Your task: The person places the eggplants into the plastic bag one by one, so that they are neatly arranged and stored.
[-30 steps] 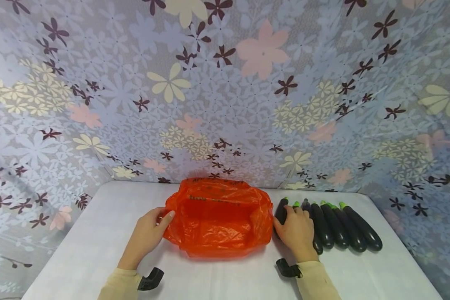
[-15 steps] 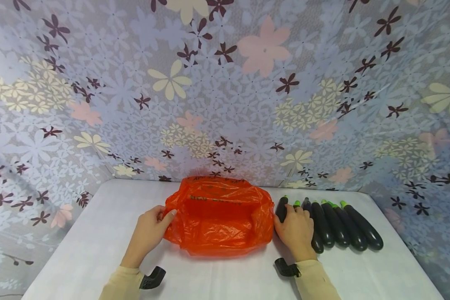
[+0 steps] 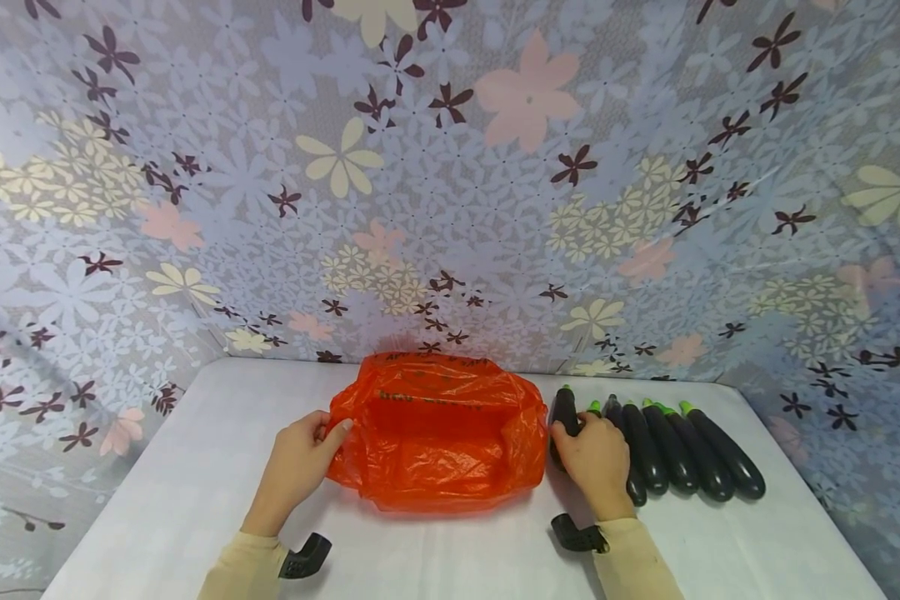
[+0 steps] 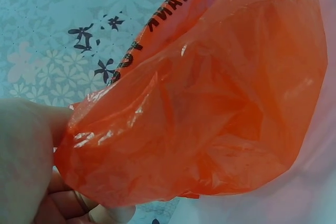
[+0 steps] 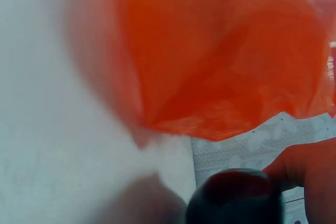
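Observation:
A red plastic bag [image 3: 442,458] with dark printed lettering lies on the table in the head view, its mouth held wide toward me. My left hand [image 3: 292,467] pinches the bag's left edge between thumb and fingers; the left wrist view shows the thin film [image 4: 210,119] bunched at that hand. Right of the bag, my right hand [image 3: 596,462] grips the leftmost eggplant [image 3: 565,406], its green stem pointing away from me. In the right wrist view the eggplant's rounded dark end [image 5: 233,200] shows beside the thumb, close under the bag's side. The palm hides part of this eggplant.
Several more eggplants [image 3: 682,454] lie side by side right of my right hand, some partly behind it. All rest on a white-covered table [image 3: 435,558]. A flower-patterned cloth wall [image 3: 450,208] rises at the table's back edge.
My right hand's fingers have closed round the leftmost eggplant, which has shifted slightly away from me and turned more upright in view. The left hand and the bag stay nearly still.

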Tool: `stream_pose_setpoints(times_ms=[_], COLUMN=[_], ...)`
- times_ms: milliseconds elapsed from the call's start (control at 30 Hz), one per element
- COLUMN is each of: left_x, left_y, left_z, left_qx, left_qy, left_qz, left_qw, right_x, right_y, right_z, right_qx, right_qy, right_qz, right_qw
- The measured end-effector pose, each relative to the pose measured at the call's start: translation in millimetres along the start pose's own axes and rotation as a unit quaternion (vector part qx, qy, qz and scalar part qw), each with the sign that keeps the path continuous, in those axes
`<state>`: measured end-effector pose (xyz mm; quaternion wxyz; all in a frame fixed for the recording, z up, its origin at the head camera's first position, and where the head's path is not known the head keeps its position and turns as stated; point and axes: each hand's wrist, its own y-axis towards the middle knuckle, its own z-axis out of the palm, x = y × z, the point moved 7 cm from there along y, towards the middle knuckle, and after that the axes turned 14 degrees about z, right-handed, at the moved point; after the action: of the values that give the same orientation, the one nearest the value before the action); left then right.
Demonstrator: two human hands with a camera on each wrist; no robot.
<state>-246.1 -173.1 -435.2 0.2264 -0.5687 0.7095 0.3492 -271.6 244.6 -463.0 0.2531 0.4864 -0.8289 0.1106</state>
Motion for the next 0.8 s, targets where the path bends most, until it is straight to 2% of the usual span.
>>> stream_pose_setpoints(times_ms=[200, 467, 800], left_x=[0.5, -0.7, -0.3], left_y=[-0.2, -0.7, -0.9], left_z=[0.8, 0.2, 0.2], left_qx=[0.0, -0.005, -0.006], left_qy=[-0.004, -0.005, -0.006], left_qz=[-0.001, 0.006, 0.003], left_qw=[1.0, 1.0, 1.0], right_x=[-3, -5, 1], right_y=[0, 1, -1], right_z=[-6, -14, -29], right_qx=[0.035, 0.044, 0.015], right_qy=[0.058, 0.081, 0.102], right_qz=[0.042, 0.061, 0.034], right_qw=[0.997, 0.994, 0.994])
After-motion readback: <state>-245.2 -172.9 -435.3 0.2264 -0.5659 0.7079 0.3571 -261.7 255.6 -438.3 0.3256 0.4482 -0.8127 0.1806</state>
